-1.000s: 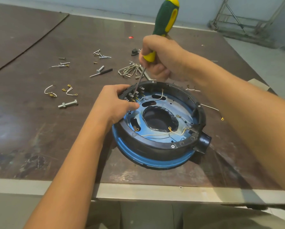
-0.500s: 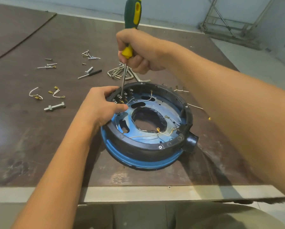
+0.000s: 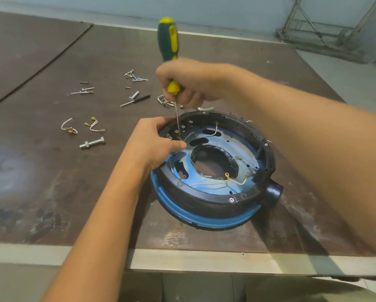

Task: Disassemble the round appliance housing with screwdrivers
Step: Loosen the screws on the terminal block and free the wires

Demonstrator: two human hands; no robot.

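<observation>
The round housing (image 3: 217, 205), a black ring on a blue base with a central hole and thin wires inside, lies on the brown table near its front edge. My left hand (image 3: 152, 144) grips the housing's left rim, thumb inside over the blue plate. My right hand (image 3: 189, 83) holds a green-and-yellow screwdriver (image 3: 169, 46) almost upright. Its thin shaft runs down to the terminal block at the inner left of the ring, just beside my left fingers. The tip is hidden among the terminals and wires.
Loose parts lie on the table (image 3: 51, 175) to the left and behind: a bolt with nut (image 3: 92, 143), short wires with lugs (image 3: 69, 127), scattered screws (image 3: 134, 76), a small black-handled tool (image 3: 136, 100), metal clips behind the housing. A metal frame (image 3: 326, 29) stands far right.
The screwdriver has gone from leaning right to nearly upright. My left hand stays on the rim. The view has shifted a little.
</observation>
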